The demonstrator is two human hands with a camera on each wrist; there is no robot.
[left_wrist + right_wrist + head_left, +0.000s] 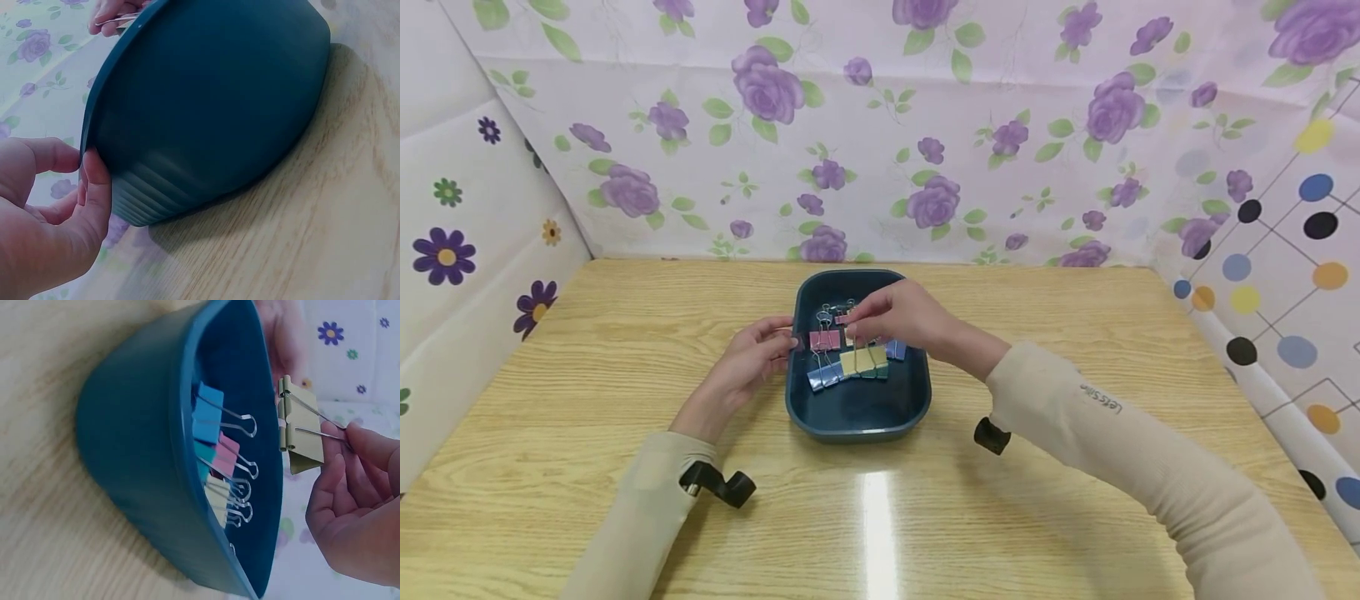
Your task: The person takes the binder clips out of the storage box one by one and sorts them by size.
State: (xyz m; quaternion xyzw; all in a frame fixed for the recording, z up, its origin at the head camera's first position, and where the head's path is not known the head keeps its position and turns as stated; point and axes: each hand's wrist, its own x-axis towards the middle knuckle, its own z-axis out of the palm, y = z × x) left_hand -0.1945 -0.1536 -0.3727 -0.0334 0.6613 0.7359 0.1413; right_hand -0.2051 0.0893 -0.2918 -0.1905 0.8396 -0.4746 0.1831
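Observation:
A dark teal plastic bin [859, 432] stands on the table with several binder clips in it. My left hand [748, 362] pinches the bin's left rim between thumb and fingers, as the left wrist view also shows. Over the bin, my right hand [908, 317] holds a large yellow binder clip [305, 425] by its wire handles. That clip hangs above the others, apart from them in the right wrist view. Inside lie a pink clip [825, 340], a light blue clip [825, 377], a darker blue clip [896, 350] and a green clip [204, 457] partly hidden by others.
The bin rests on a wood-grain table [662, 333]. A flowered cloth [880, 167] hangs behind the table, with other patterned cloths at the left and right sides. Each sleeve carries a small black wrist mount, such as the left one [718, 483].

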